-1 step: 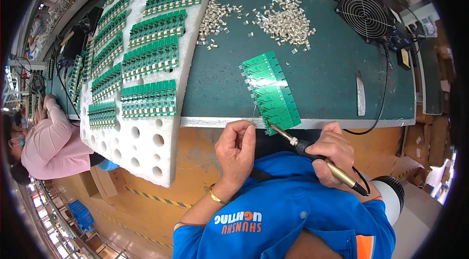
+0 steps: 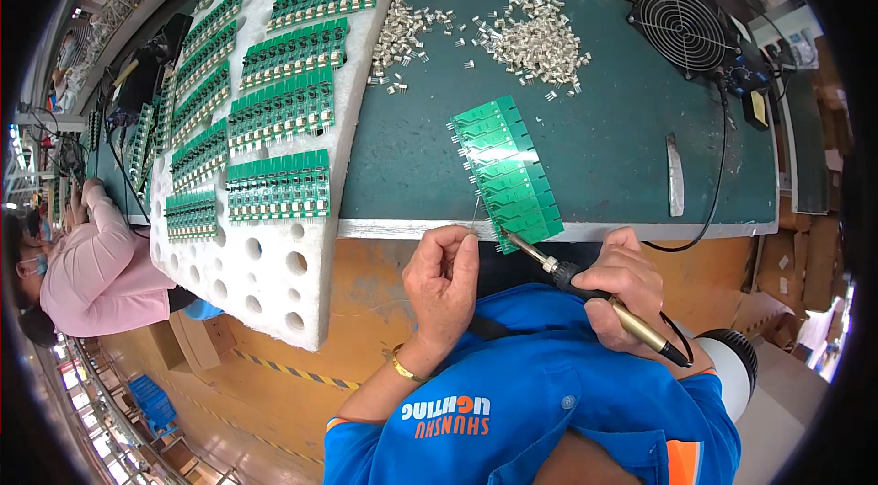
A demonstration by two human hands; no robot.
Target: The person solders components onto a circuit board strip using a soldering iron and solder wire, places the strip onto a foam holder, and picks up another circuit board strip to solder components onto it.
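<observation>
A green circuit board panel [image 2: 505, 160] lies on the bench with its near end over the front edge; rows of metal pins stick out along its left side. My right hand [image 2: 625, 288] is closed around a soldering iron [image 2: 541, 256], whose tip meets the panel's near left corner. Left of that tip, my left hand [image 2: 444, 282] pinches a thin solder wire [image 2: 476, 211] between thumb and fingers. The wire rises toward the pins at the panel's left edge. Whether it touches them is too fine to tell.
Two heaps of small metal-pinned parts [image 2: 540, 42] lie beyond the panel. A white foam board [image 2: 265, 279] with several assembled circuit boards [image 2: 279, 185] stands left. A fan [image 2: 684, 23], its cable and a metal strip [image 2: 675, 176] are at right. A person in pink [image 2: 110, 266] sits far left.
</observation>
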